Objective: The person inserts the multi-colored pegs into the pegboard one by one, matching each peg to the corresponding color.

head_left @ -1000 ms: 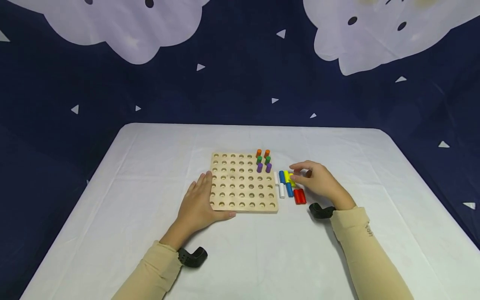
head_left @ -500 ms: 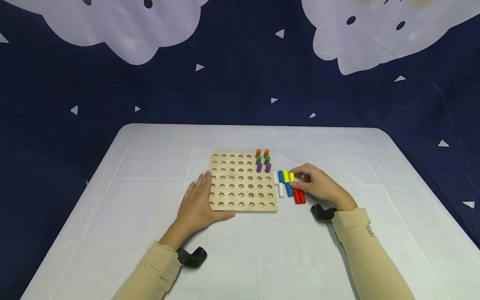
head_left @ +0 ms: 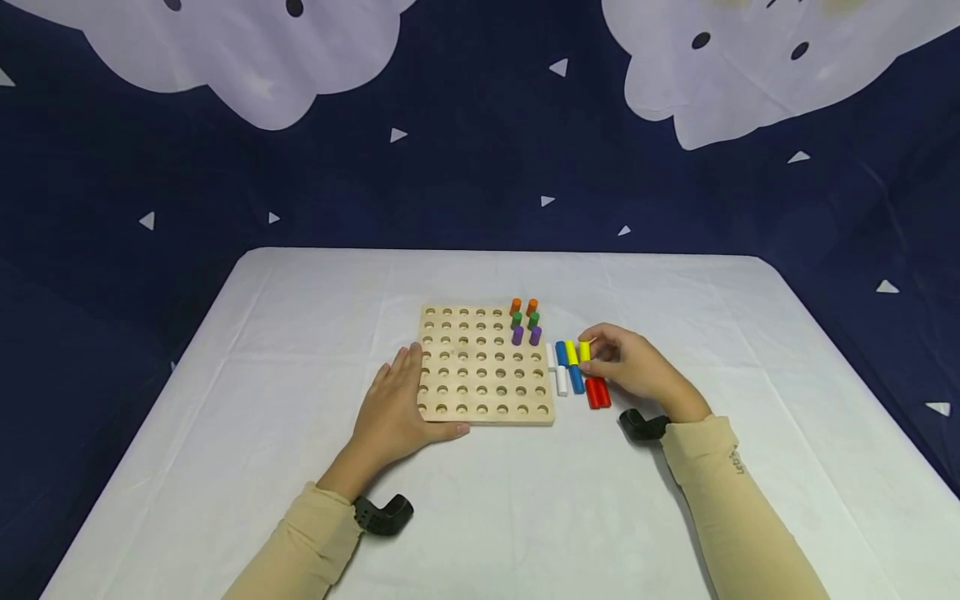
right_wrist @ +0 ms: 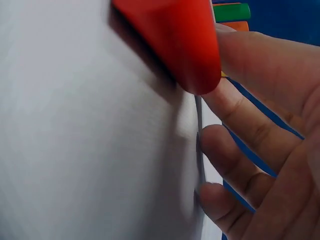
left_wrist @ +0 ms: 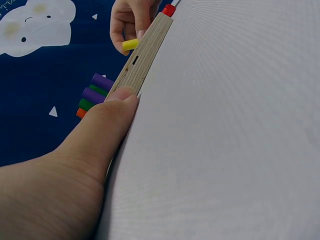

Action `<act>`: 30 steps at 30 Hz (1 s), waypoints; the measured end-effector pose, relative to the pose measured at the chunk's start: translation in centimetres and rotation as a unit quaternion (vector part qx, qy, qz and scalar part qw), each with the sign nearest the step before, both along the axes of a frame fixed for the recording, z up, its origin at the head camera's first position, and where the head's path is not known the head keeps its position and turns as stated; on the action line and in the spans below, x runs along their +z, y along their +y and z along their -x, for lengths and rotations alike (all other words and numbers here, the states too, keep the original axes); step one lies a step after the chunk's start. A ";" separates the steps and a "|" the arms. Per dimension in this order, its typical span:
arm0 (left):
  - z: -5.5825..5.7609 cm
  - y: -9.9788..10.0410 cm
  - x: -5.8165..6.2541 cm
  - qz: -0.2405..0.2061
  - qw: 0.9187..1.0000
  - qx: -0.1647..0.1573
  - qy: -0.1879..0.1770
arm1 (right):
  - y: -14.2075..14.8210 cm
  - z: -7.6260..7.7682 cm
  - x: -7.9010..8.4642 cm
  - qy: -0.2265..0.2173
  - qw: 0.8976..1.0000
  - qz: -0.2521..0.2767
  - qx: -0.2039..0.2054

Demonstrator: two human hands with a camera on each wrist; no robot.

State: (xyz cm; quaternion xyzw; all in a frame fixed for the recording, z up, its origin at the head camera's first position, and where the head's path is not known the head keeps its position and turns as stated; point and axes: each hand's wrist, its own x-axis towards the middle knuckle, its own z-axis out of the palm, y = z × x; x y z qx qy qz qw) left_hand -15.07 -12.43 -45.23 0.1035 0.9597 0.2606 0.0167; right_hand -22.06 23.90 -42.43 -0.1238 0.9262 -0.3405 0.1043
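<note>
A wooden pegboard (head_left: pixel 472 399) with rows of holes lies flat on the table. My left hand (head_left: pixel 390 408) rests along its left side, fingers straight, thumb (left_wrist: pixel 112 117) against the front edge. Beyond the board's right side, my right hand (head_left: pixel 641 367) pinches a yellow peg (head_left: pixel 584 351) between thumb and fingers; in the left wrist view this yellow peg (left_wrist: pixel 130 44) sticks out from the fingertips. A second yellow peg (head_left: pixel 572 352) lies just left of it. Two red pegs (head_left: pixel 597 392) lie under the hand, one red peg (right_wrist: pixel 185 45) looming large in the right wrist view.
Blue pegs (head_left: pixel 576 380) and white pegs (head_left: pixel 562 382) lie between the right hand and the board. Orange pegs (head_left: pixel 516 307), green pegs (head_left: pixel 533 319) and purple pegs (head_left: pixel 517 335) stand in pairs at the board's far right corner. A white cloth (head_left: pixel 322 317) covers the table.
My right hand has come down onto the yellow peg, its thumb and fingers closing from spread to a pinch. The left hand and board stay in place.
</note>
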 end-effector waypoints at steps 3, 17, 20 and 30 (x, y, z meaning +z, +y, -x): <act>0.0 0.0 0.0 -0.002 1.000 0.000 0.000 | 0.0 0.0 0.1 0.002 1.000 0.003 -0.001; -0.1 0.0 0.2 -0.003 1.000 -0.001 0.005 | -1.0 -0.2 1.1 0.041 0.998 0.005 -0.037; -0.1 0.0 0.2 -0.002 1.000 -0.001 0.004 | -1.4 -0.2 1.2 0.047 0.998 0.015 -0.035; -0.1 0.0 0.1 -0.001 1.000 -0.001 0.005 | -3.5 -0.2 1.5 0.058 0.997 0.042 -0.022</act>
